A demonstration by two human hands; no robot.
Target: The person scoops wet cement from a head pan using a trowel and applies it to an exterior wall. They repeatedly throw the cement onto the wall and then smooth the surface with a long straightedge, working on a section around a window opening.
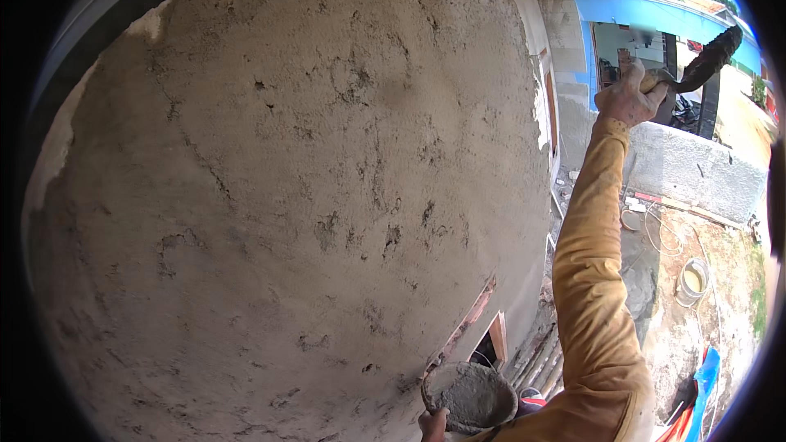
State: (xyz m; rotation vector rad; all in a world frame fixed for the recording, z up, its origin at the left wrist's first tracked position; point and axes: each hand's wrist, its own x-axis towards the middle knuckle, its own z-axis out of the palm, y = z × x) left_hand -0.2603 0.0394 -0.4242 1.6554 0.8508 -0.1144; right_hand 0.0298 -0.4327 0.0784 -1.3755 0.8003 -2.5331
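Observation:
My right hand [629, 100], at the end of a tan sleeve, is raised to the upper right and closed round the handle of a trowel [711, 61]. Dark wet mortar coats the trowel's blade, which points away from the wall. Low in the view, my left hand [434, 424] grips the rim of a round bowl [430, 393] close to the wall. Grey mortar [473, 393] lies inside this bowl. A broad plastered wall [327, 180] fills the left and middle, its wet grey coat rough and pitted in places, with a paler band along its top edge.
A wood-framed opening [497, 336] sits low in the wall, beside several poles [540, 360]. On the ground at right stands a bucket [693, 278], with a blue sheet [706, 376] nearer. Behind my raised arm are a low block wall [696, 168] and a blue-painted building [655, 12].

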